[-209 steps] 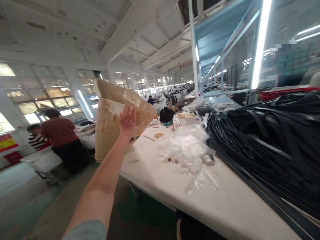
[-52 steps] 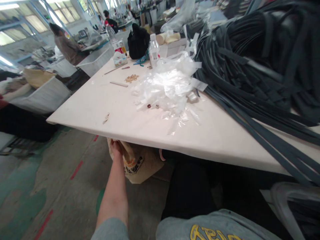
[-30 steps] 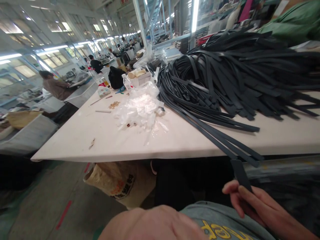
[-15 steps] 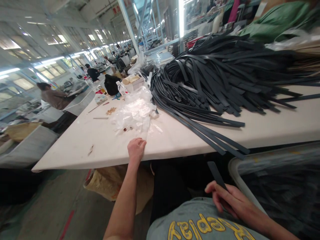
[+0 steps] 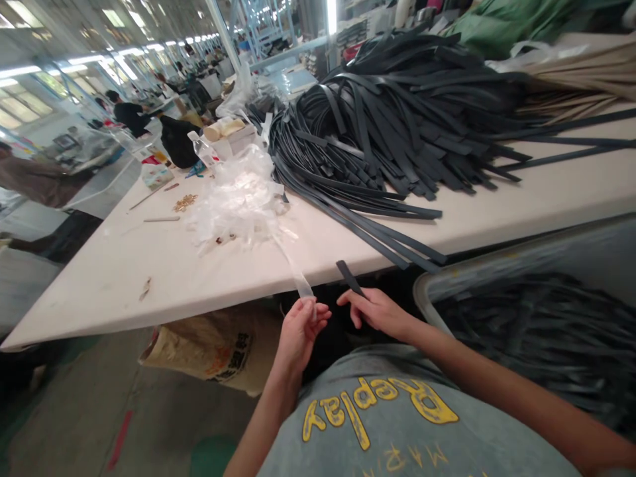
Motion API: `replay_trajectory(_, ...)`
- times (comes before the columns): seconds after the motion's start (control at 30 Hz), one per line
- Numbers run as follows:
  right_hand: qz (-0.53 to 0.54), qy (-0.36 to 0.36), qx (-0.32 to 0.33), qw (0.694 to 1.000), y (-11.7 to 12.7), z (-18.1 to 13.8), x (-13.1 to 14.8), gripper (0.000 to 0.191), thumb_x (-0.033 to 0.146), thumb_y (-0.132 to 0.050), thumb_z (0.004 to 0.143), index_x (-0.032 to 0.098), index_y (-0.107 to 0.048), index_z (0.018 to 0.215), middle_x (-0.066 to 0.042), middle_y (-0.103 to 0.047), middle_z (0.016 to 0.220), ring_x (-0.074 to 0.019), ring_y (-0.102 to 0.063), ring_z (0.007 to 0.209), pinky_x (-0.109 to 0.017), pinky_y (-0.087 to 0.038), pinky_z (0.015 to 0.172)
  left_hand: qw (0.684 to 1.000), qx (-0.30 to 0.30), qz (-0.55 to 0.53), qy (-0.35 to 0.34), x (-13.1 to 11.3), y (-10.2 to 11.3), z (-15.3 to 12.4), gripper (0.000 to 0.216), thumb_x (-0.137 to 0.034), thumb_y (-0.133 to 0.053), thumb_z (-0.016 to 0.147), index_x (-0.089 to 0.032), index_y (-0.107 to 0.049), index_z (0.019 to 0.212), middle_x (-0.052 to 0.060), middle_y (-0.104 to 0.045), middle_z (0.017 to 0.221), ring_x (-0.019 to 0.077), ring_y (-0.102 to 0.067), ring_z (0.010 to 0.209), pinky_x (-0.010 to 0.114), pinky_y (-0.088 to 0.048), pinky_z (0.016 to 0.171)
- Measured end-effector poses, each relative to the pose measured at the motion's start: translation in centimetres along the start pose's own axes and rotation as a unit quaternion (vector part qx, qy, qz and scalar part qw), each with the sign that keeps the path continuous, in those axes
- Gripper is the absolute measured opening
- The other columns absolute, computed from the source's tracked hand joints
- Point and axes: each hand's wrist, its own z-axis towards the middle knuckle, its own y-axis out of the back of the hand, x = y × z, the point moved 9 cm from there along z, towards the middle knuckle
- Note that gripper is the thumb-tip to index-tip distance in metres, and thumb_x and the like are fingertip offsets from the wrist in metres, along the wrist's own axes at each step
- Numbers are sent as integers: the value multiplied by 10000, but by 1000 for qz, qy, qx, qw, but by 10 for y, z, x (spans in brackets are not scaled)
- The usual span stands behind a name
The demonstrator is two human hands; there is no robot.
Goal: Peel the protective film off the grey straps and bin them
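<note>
Between the thumb and fingers of my left hand [image 5: 299, 324] is the end of a clear plastic strip [image 5: 299, 277], which trails back over the table edge. It leads toward a heap of crumpled clear plastic [image 5: 236, 195] on the table. A short end of a dark strap [image 5: 349, 275] sticks up out of my right hand [image 5: 380, 311], whose fingers close around it; the rest of the strap is hidden. Both hands are close together in front of my body, just off the table's near edge.
A big pile of dark straps [image 5: 397, 119] covers the table's [image 5: 199, 285] right side, some ends overhanging. Small brass-coloured pieces [image 5: 185, 202], a bottle [image 5: 203, 149] and a black bag [image 5: 179, 142] lie farther left. At right stands a bin [image 5: 424, 291] of dark straps; below, a printed sack [image 5: 213, 351].
My left hand has drawn back from the table edge toward my body with the plastic strip. My right hand has come up and leftward with the strap. The camera view has shifted.
</note>
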Motion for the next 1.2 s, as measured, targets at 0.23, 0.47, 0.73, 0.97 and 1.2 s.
replay_trajectory(0.23, -158, 65, -20, 985, -12, 32, 44, 194, 315, -616, 842, 148, -706, 799, 16, -636, 604, -105, -540, 540, -216, -360, 548, 989, 50, 138, 4, 15, -8, -3, 381, -444, -806, 678, -145, -713, 895, 72, -749, 750, 174, -699, 704, 262, -518, 684)
replay_trajectory(0.47, -280, 91, -37, 955, -7, 31, 62, 135, 217, -640, 820, 159, -692, 711, 5, -637, 585, -115, -519, 550, -237, -308, 568, 969, 88, 232, 13, 3, -13, -1, 379, -428, -801, 696, -105, -761, 890, 148, -759, 807, 223, -708, 757, 282, -502, 706)
replay_trajectory(0.73, -125, 103, -28, 986, 21, -7, 63, 389, 431, -439, 965, 142, -662, 828, 10, -619, 567, -134, -574, 585, -240, -411, 649, 993, 37, 102, 36, 1, -21, 17, 343, -413, -875, 546, -159, -703, 700, 71, -744, 744, 208, -710, 750, 306, -528, 742)
replay_trajectory(0.97, -60, -8, 93, 994, -14, -45, 7, 511, 489, -386, 976, 144, -644, 703, -20, -626, 553, -133, -551, 538, -252, -422, 611, 999, 36, 9, 39, 7, -38, 25, 259, -398, -737, 739, -190, -713, 891, 70, -757, 971, 203, -709, 895, 339, -517, 871)
replay_trajectory(1.2, -67, 56, -61, 994, 18, -20, 18, 456, 507, -432, 947, 134, -683, 870, 2, -618, 567, -140, -569, 590, -244, -410, 630, 995, 46, 83, 22, 12, -31, 16, 286, -420, -774, 691, -164, -719, 807, 75, -759, 861, 182, -708, 774, 309, -526, 793)
